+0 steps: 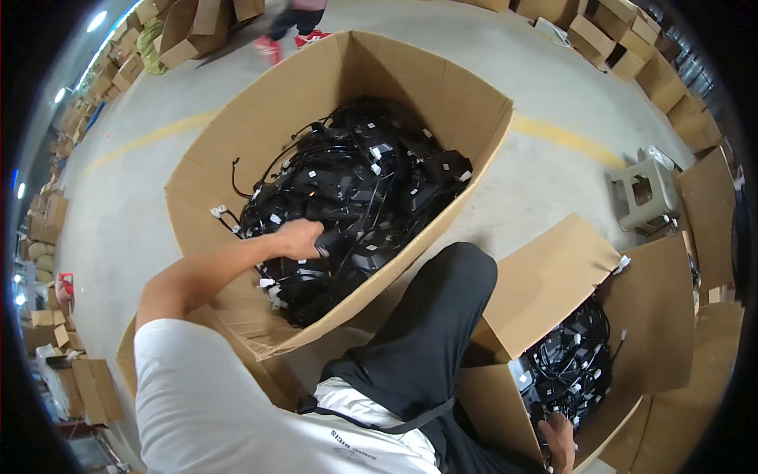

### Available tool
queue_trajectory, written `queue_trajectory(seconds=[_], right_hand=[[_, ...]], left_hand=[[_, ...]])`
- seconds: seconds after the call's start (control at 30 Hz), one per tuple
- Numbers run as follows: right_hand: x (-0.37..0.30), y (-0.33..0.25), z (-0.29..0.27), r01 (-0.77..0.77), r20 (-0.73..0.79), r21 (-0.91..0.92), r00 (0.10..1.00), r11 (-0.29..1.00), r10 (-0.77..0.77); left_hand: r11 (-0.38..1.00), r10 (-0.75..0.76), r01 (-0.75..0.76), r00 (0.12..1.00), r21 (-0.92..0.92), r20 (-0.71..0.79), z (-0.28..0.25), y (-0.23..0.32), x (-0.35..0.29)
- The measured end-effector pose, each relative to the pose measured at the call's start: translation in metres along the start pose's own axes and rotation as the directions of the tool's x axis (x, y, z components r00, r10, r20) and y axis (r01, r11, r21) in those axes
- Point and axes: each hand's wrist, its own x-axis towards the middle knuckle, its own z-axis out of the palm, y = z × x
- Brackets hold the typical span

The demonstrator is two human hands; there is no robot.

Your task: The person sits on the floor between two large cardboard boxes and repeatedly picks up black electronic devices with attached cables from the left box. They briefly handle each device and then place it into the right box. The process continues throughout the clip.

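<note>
A large open carton (213, 158) stands in front of me, heaped with black plastic parts (355, 182) that have black cables and small white connectors. My left hand (300, 239) reaches over its near left side, fingers curled onto a black plastic part (338, 237) in the heap; the fingertips are partly hidden. At the lower right, my right hand (558, 438) is down inside a smaller open carton (493, 399). Its fingers are bent against the similar black cabled parts (570, 359) there, and what they grip is hidden.
My bent knee (466, 272) rises between the two cartons. A grey plastic stool (646, 196) stands at the right beside more cardboard. Along the far left and right are stacked cartons (671, 83). Another person's legs (296, 28) show beyond the large carton.
</note>
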Motion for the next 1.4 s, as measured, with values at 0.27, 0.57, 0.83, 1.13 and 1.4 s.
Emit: queue_trajectory(seconds=[0.27, 0.57, 0.83, 1.13, 1.4], right_hand=[[-0.008, -0.074, -0.015, 0.165, -0.194, 0.134, 0.971, 0.977, -0.137], [-0.02, -0.205, -0.023, 0.521, -0.226, -0.06, 0.824, 0.852, -0.52], [-0.028, -0.342, -0.028, 0.779, -0.319, 0.17, 0.623, 0.604, -0.714], [0.052, -0.5, -0.016, 0.794, -0.259, 0.557, 0.444, 0.243, -0.858], [0.029, -0.514, 0.018, 0.833, -0.178, 0.508, 0.352, 0.221, -0.919]], left_hand=[[0.941, 0.031, -0.16, 0.92, -0.3, -0.391, -0.158, 0.036, -0.097], [0.954, 0.139, -0.276, 0.758, -0.119, -0.638, -0.23, 0.065, -0.152], [0.752, 0.112, -0.546, 0.658, -0.369, -0.744, -0.251, 0.093, -0.161], [0.654, 0.119, -0.652, 0.591, -0.384, -0.798, -0.256, 0.12, -0.175], [0.549, 0.029, -0.497, 0.815, -0.673, -0.578, -0.222, 0.077, -0.142]])
